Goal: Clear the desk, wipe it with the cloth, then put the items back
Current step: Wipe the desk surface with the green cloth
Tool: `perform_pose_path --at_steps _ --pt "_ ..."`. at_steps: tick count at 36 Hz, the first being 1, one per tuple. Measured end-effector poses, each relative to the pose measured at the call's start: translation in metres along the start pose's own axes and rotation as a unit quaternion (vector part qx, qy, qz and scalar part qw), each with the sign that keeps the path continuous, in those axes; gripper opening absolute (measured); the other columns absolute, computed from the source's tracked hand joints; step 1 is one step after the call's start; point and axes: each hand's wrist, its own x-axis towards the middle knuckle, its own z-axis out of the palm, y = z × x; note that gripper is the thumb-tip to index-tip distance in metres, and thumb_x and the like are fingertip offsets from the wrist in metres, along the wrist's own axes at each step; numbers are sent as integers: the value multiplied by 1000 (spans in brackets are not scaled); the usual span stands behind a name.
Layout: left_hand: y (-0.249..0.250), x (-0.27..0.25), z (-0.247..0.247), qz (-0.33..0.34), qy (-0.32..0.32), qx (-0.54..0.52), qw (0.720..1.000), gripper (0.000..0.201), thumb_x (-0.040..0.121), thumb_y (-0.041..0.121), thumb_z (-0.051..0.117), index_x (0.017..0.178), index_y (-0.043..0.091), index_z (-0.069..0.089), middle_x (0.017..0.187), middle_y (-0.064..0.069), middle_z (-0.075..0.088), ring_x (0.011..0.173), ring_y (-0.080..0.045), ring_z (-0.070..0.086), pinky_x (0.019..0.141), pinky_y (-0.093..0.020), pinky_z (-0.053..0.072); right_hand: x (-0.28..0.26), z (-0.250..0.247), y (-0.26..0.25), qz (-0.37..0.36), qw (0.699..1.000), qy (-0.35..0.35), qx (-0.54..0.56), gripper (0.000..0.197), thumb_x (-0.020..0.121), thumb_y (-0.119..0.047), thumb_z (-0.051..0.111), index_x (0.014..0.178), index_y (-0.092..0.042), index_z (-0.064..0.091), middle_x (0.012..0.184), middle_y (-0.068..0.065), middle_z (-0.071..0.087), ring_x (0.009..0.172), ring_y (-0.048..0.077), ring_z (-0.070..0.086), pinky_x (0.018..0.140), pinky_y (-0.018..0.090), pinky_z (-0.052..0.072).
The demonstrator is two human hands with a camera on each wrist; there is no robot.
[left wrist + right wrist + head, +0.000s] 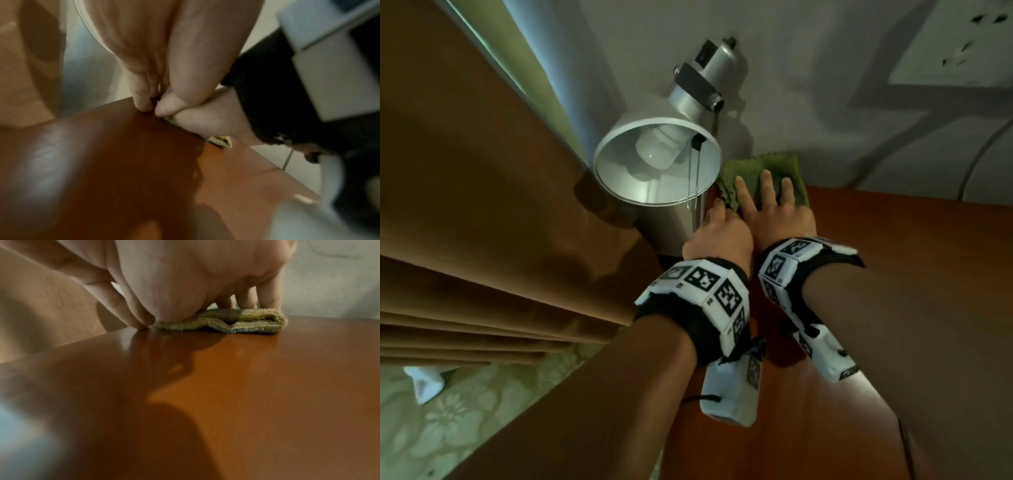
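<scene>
"Logging stage first: where does the job stand?"

"Entry: wiping, in hand. The cloth [774, 163] lies bunched at the far left corner of the counter [893, 257], just beside the lamp [619, 178]. I judge the clearing done, since the lamp and the cloth are all that show at the counter. Putting back: not begun, and no removed items are in view."

"Grips?"

"Right grip [780, 212]: fingers straight and spread, pressing flat on top of the cloth. Left grip [722, 233]: just beside the right one, fingertips [141, 104] down on the counter at the cloth's left edge, thumb drawn close to them. The wrist view is blurred there, so I cannot tell whether it pinches anything."

"What is left to do?"

"As I judge it: carry the wipe from this corner across the rest of the counter, then bring the items back."

"Counts."

"Cloth: one, green, folded over on itself. Lamp: one, grey shade, with one bulb [657, 152] inside. Grips: two, each with one marker band [702, 284] at the wrist. Counter: one, reddish brown, glossy. Curtain [465, 205]: one, brown, hanging left of the lamp. Socket plate [959, 44]: one, on the wall, upper right. Cable [976, 157]: one, running down the wall behind the counter's far edge."
</scene>
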Motion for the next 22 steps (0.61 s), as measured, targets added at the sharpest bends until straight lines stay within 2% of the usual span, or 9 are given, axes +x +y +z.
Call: perform_pose_path --at_steps 5,9,12,18,22 --pt "0 1 -2 -19 1 -1 1000 60 99 22 46 153 15 20 161 3 -1 142 -27 28 108 -45 32 2 -2 0 -3 1000 0 1 68 102 -42 28 150 -32 -21 159 7 -18 146 35 -9 109 52 32" --pt "-4 -1 5 0 7 9 1000 67 96 28 54 153 17 20 162 4 -3 144 -23 24 109 -45 32 -7 0 4 -5 1000 2 14 66 101 -44 25 150 -34 -19 159 5 -20 147 32 -10 111 51 27" --pt "-8 -3 9 6 24 11 1000 73 93 28 56 154 16 18 162 1 -2 144 -25 24 112 -43 31 -21 7 9 -10 1000 4 24 65 101 -47 22 150 -35 -19 159 3 -21 147 30 -10 113 51 23" --pt "-2 -17 27 3 12 56 998 84 89 37 59 154 12 12 162 -8 -3 148 -27 3 117 -38 16 -60 30 30 2 999 -1 44 60 102 -48 15 150 -36 -18 159 1 -21 147 28 -10 113 50 22" --pt "18 -36 39 8 7 94 996 88 87 46 61 155 21 11 162 -4 -2 147 -31 3 117 -47 19 -92 46 59 26 998 2 60 59 101 -48 13 150 -36 -18 159 0 -22 147 27 -11 114 50 21"
